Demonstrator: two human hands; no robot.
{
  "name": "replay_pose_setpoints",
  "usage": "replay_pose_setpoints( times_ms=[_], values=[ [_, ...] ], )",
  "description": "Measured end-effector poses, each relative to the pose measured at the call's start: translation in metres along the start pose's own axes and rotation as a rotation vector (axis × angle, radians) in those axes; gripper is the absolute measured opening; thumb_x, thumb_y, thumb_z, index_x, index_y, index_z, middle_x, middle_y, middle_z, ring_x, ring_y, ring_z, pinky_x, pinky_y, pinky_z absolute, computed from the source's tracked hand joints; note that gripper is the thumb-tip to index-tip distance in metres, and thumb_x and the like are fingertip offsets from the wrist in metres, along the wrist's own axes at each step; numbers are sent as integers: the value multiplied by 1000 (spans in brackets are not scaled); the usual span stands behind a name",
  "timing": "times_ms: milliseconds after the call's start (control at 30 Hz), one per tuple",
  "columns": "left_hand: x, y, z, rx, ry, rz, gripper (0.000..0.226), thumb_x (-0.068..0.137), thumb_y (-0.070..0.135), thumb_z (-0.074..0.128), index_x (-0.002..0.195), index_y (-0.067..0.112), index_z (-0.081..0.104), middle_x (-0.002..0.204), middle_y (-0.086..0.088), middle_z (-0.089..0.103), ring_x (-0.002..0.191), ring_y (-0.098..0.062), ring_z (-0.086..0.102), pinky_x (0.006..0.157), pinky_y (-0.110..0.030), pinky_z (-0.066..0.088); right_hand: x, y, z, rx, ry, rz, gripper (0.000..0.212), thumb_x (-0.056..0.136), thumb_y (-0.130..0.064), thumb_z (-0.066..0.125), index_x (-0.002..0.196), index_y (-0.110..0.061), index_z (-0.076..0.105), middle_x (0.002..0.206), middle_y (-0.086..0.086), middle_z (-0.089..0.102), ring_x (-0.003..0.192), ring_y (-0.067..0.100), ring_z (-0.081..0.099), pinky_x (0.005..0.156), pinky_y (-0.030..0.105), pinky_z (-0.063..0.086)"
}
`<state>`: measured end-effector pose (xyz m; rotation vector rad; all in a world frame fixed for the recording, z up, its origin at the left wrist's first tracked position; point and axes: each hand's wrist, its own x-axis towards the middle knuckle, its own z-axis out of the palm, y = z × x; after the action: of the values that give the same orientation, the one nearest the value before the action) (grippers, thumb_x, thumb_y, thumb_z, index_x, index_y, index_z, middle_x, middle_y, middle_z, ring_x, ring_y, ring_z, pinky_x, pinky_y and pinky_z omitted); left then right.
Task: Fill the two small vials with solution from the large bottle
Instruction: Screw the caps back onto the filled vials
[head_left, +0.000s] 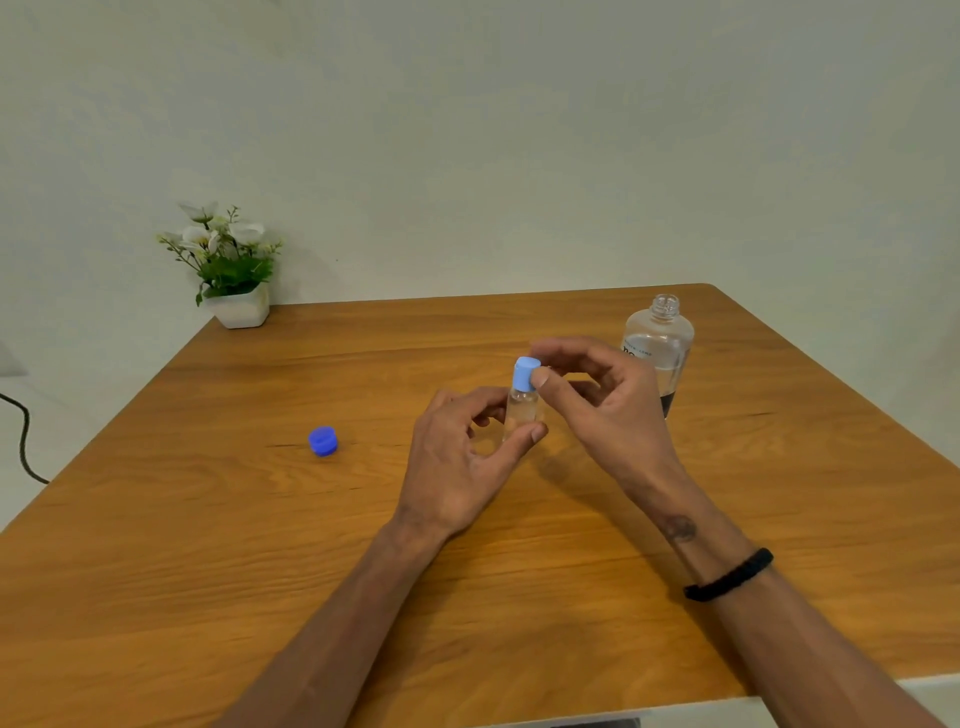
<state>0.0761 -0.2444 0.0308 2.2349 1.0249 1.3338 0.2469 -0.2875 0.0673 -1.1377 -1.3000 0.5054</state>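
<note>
Near edge of the orange-brown wooden table (519, 623); bare wood between it and the grip.

Left hand (457, 457) curled round the small clear plastic vial (521, 415), held upright just above the tabletop. Right hand (597, 400) pinching the vial's light-blue cap (525, 374).

Left of grip, well apart: dark-blue ribbed screw cap (323, 441), open wood around it.

Just right and behind: large clear uncapped bottle (660, 343), near the right edge.

Far left corner: white potted flowers (228, 265).
</note>
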Motion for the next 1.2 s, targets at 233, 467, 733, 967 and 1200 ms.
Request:
replay_pose_setpoints(
  times_ms=[233, 467, 733, 967, 1200],
  values=[
    [-2, -5, 2, 13, -6, -10, 37, 86, 51, 75, 117, 30, 71, 94, 28, 61, 96, -2, 52, 76, -12, 40, -2, 2, 4, -38, -41, 1, 27, 93, -16, 81, 117, -27, 80, 112, -10, 79, 100, 7, 71, 89, 31, 61],
    [-4, -14, 6, 65, 37, -61, 35, 84, 53, 77, 108, 28, 72, 88, 18, 67, 95, -7, 50, 77, -17, 39, -8, 8, 19, -92, 18, -7, 24, 93, -14, 80, 112, -28, 81, 111, -13, 78, 96, 7, 71, 83, 26, 60],
    [0, -22, 9, 75, 66, -191, 34, 83, 55, 73, 109, 34, 72, 95, 21, 70, 101, -7, 56, 83, -15, 40, -14, 13, 32, -257, 117, -117, 29, 96, -20, 77, 124, -22, 77, 114, -8, 74, 95, 12, 68, 70, 24, 59],
    [5, -33, 11, -27, 62, -339, 35, 81, 42, 82, 113, 30, 74, 101, 21, 74, 106, -7, 67, 95, -37, 56, -3, 20, 16, -336, 232, 1, 45, 93, -15, 74, 136, -28, 66, 119, -14, 68, 101, 5, 63, 75, 25, 58],
    [6, -35, 10, 23, 67, -344, 35, 84, 40, 81, 117, 29, 73, 104, 13, 71, 105, -16, 62, 91, -37, 54, 0, 27, 14, -409, 34, 187, 64, 87, -34, 84, 144, -31, 57, 115, -11, 69, 109, 5, 64, 89, 24, 56]
  ],
)
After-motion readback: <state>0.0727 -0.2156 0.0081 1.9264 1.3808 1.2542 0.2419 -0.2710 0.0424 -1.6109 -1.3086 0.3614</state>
